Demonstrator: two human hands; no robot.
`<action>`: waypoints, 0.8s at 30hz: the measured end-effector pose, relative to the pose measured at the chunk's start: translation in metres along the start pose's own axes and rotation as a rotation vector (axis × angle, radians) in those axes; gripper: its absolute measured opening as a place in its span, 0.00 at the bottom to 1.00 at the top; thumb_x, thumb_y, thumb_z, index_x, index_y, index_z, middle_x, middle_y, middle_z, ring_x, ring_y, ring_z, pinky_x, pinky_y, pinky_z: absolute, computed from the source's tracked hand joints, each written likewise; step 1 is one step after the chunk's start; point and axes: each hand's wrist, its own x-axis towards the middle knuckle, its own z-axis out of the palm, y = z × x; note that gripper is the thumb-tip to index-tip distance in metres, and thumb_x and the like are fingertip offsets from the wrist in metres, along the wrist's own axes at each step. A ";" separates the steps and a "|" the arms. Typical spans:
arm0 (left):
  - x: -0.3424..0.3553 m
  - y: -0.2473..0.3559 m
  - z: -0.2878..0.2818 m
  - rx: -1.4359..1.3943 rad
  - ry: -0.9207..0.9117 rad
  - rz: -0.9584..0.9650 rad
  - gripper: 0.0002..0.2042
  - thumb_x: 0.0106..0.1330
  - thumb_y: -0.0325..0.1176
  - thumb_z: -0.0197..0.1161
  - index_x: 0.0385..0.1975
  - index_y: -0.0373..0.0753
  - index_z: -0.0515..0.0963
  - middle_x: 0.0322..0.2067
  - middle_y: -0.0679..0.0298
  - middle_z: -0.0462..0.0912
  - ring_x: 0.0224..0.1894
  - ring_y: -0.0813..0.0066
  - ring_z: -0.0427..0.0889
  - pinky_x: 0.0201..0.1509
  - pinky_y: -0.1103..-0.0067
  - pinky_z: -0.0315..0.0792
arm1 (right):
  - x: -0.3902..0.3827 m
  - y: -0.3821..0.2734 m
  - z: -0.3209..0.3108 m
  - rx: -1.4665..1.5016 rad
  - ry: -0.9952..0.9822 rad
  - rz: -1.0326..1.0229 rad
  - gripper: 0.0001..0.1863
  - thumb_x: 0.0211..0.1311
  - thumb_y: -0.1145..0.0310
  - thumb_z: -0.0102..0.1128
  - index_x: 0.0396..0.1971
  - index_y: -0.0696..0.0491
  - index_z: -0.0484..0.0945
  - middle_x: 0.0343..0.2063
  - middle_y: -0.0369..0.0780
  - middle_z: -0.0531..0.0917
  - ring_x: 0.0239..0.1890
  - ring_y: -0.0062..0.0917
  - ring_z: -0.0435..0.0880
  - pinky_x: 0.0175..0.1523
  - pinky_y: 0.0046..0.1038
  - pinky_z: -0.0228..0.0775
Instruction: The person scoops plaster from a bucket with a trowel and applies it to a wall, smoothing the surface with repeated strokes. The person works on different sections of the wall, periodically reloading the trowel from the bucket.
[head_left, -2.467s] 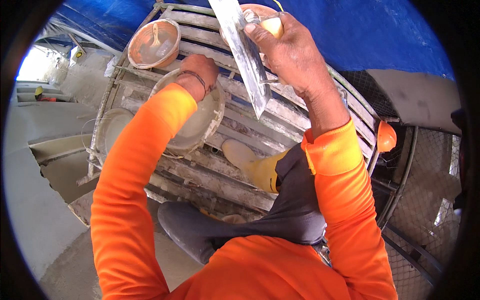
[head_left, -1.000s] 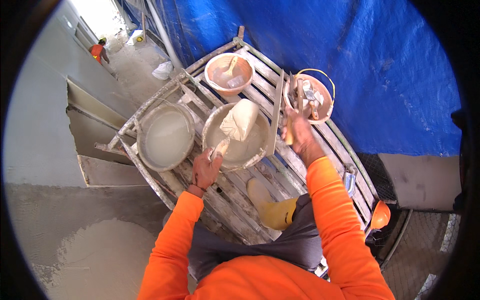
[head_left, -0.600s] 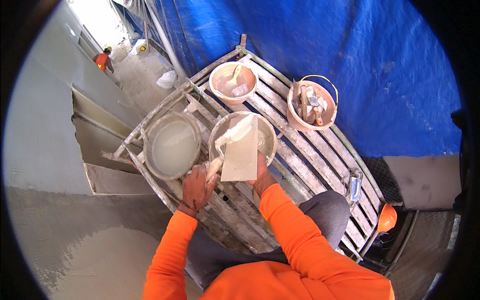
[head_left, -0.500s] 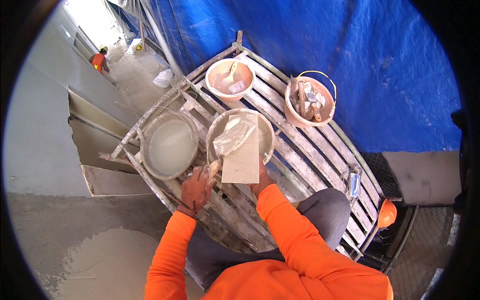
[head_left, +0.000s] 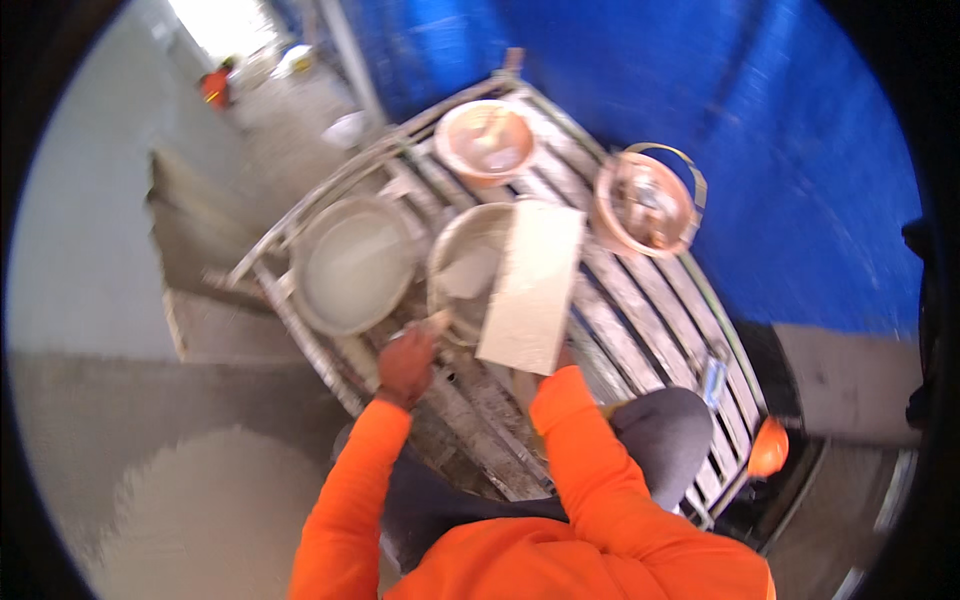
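My left hand (head_left: 408, 362) is closed around the pale wooden handle of a trowel (head_left: 470, 272). Its broad, light-coloured blade is over or in the round mixing bucket (head_left: 437, 268); motion blur hides whether it touches the wet mix. My right hand (head_left: 566, 358) grips a flat rectangular plastering board (head_left: 535, 290) from below, at its near edge. The board slants over the right side of the bucket, hiding part of it and most of my right fingers. Its top face looks pale and smooth, with no heap on it.
All this stands on a slatted bench (head_left: 600, 310). On it are a basin of cloudy water (head_left: 360, 265), a bucket with a brush (head_left: 485, 140) and a bucket of tools (head_left: 645, 205). An orange helmet (head_left: 768, 447) is by the bench's right end. A co-worker (head_left: 215, 87) is far off.
The wet plaster heap seen over the board no longer shows there. The board has shifted right and tilted, while the trowel blade has come off it toward the bucket. The whole view has shifted.
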 end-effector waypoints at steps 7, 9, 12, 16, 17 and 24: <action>0.003 0.035 -0.008 -0.197 0.156 -0.152 0.28 0.63 0.41 0.68 0.64 0.37 0.76 0.52 0.49 0.83 0.51 0.50 0.85 0.54 0.58 0.79 | -0.014 0.016 0.053 -0.201 -0.219 0.168 0.29 0.74 0.46 0.57 0.61 0.54 0.79 0.51 0.42 0.88 0.51 0.37 0.89 0.57 0.43 0.84; -0.035 0.026 -0.026 -0.277 0.286 -0.248 0.29 0.65 0.41 0.68 0.64 0.34 0.74 0.54 0.47 0.83 0.55 0.47 0.83 0.59 0.58 0.77 | -0.015 0.038 0.075 -0.239 -0.270 0.232 0.29 0.74 0.46 0.57 0.61 0.54 0.79 0.51 0.42 0.88 0.50 0.37 0.89 0.57 0.43 0.84; -0.103 0.015 -0.056 -0.280 0.241 -0.411 0.29 0.66 0.39 0.70 0.63 0.30 0.74 0.58 0.45 0.82 0.62 0.43 0.80 0.65 0.57 0.74 | -0.012 0.079 0.102 -0.266 -0.344 0.370 0.29 0.74 0.46 0.58 0.61 0.54 0.79 0.51 0.42 0.88 0.50 0.37 0.89 0.57 0.43 0.84; -0.196 0.014 -0.101 -0.019 0.420 -0.605 0.25 0.64 0.33 0.72 0.60 0.32 0.77 0.56 0.47 0.83 0.59 0.45 0.82 0.65 0.56 0.73 | -0.016 0.169 0.139 -0.295 -0.452 0.602 0.29 0.74 0.46 0.59 0.61 0.54 0.79 0.51 0.42 0.88 0.50 0.37 0.89 0.57 0.43 0.84; -0.214 0.019 -0.111 0.040 0.441 -0.634 0.25 0.65 0.33 0.72 0.60 0.32 0.77 0.56 0.47 0.83 0.59 0.46 0.82 0.65 0.56 0.73 | -0.019 0.194 0.147 -0.297 -0.477 0.657 0.29 0.74 0.46 0.59 0.61 0.54 0.79 0.51 0.42 0.88 0.50 0.37 0.89 0.57 0.43 0.84; -0.284 0.096 -0.132 0.200 0.542 -0.868 0.28 0.62 0.36 0.75 0.61 0.34 0.77 0.56 0.49 0.84 0.60 0.46 0.82 0.68 0.52 0.71 | -0.020 0.366 0.184 -0.228 -0.631 0.964 0.30 0.73 0.46 0.60 0.61 0.54 0.79 0.50 0.42 0.88 0.50 0.37 0.89 0.57 0.44 0.84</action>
